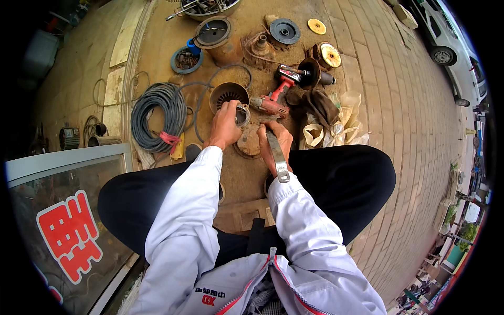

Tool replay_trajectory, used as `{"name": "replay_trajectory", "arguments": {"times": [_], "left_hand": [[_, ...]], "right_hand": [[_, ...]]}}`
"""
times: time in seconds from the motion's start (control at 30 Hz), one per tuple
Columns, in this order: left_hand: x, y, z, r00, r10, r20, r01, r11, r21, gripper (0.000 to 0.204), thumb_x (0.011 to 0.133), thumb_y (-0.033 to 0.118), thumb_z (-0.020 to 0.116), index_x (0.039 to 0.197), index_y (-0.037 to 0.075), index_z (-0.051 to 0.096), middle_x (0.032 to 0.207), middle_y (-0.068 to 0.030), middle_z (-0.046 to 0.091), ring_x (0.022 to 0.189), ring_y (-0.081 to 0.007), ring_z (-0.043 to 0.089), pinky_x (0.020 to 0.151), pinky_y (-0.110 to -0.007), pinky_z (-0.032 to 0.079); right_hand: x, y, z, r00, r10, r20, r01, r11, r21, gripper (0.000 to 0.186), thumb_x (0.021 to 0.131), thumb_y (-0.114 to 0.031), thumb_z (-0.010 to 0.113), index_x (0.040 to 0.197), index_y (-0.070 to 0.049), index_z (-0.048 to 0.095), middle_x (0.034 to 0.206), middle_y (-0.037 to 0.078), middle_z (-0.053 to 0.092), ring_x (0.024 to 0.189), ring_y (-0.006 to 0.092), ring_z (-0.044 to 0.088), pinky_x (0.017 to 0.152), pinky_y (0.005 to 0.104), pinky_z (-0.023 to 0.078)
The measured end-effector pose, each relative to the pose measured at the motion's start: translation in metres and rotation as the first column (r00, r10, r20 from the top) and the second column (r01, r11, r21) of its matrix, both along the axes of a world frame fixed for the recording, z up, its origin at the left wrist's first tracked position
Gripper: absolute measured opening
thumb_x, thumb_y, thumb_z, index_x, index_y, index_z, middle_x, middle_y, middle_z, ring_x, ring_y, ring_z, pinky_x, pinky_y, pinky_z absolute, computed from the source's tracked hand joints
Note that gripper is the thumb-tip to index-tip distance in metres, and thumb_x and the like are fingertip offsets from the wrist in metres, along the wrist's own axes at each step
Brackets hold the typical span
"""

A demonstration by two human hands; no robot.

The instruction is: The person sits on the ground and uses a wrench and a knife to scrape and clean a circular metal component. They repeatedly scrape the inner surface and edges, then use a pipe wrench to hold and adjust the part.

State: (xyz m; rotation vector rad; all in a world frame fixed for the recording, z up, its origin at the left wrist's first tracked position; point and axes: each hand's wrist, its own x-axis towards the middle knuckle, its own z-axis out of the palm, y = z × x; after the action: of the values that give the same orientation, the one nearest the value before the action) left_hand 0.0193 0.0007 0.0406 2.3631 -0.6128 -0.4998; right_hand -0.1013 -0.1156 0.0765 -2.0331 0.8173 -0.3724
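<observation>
My left hand (226, 127) has its fingers closed around a short, round metal part (242, 115) with a shiny rim. My right hand (276, 140) grips a flat steel tool (277, 152) with a slot near its end, which points back toward my wrist; its far end is hidden in my fist. Between the hands a round, worn block (248, 143) sits on the ground. Just beyond the left hand stands a round, rusty housing (229, 94) with slots inside. A red cordless impact wrench (274, 101) lies beyond the right hand.
Left lies a coil of grey cable (159, 118), above a glass-panelled frame (68, 157). Farther off stand a rusty cylinder (218, 44), a blue-grey dish of small parts (186, 60) and a dark disc (285, 31). Cloth and sacking (333, 118) lie right. A white vehicle (454, 47) stands beyond the paving.
</observation>
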Motion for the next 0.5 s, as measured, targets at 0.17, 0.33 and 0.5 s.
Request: {"name": "replay_trajectory", "arguments": {"times": [0.17, 0.33, 0.5], "left_hand": [[-0.002, -0.004, 0.002, 1.0, -0.012, 0.003, 0.012, 1.0, 0.014, 0.063, 0.073, -0.01, 0.068, 0.131, 0.008, 0.049, 0.125, -0.0215, 0.056, 0.119, -0.0455, 0.053, 0.098, -0.049, 0.048], [-0.003, -0.001, -0.001, 1.0, 0.002, 0.001, -0.002, 1.0, 0.0, 0.067, 0.072, -0.009, 0.07, 0.132, 0.008, 0.05, 0.125, -0.0213, 0.057, 0.119, -0.045, 0.055, 0.097, -0.049, 0.048], [-0.003, 0.001, -0.008, 1.0, -0.003, 0.028, 0.004, 0.999, -0.033, 0.068, 0.071, -0.009, 0.071, 0.133, 0.008, 0.05, 0.126, -0.0208, 0.057, 0.12, -0.0448, 0.054, 0.098, -0.048, 0.048]], "right_hand": [[-0.025, 0.001, -0.022, 0.992, -0.114, 0.053, 0.116, 0.992, -0.041, 0.023, 0.089, -0.015, 0.066, 0.1, 0.004, 0.074, 0.081, 0.019, 0.073, 0.074, 0.025, 0.071, 0.071, 0.0356, 0.055], [-0.01, 0.004, 0.023, 0.987, -0.098, 0.124, 0.077, 0.983, 0.169, 0.019, 0.089, -0.008, 0.067, 0.1, 0.005, 0.074, 0.094, 0.023, 0.074, 0.086, 0.0335, 0.074, 0.079, 0.037, 0.056], [-0.013, 0.011, 0.011, 0.989, -0.064, 0.136, 0.054, 0.996, 0.076, 0.017, 0.09, -0.009, 0.068, 0.1, 0.003, 0.073, 0.09, 0.023, 0.072, 0.083, 0.0328, 0.073, 0.077, 0.0379, 0.056]]}}
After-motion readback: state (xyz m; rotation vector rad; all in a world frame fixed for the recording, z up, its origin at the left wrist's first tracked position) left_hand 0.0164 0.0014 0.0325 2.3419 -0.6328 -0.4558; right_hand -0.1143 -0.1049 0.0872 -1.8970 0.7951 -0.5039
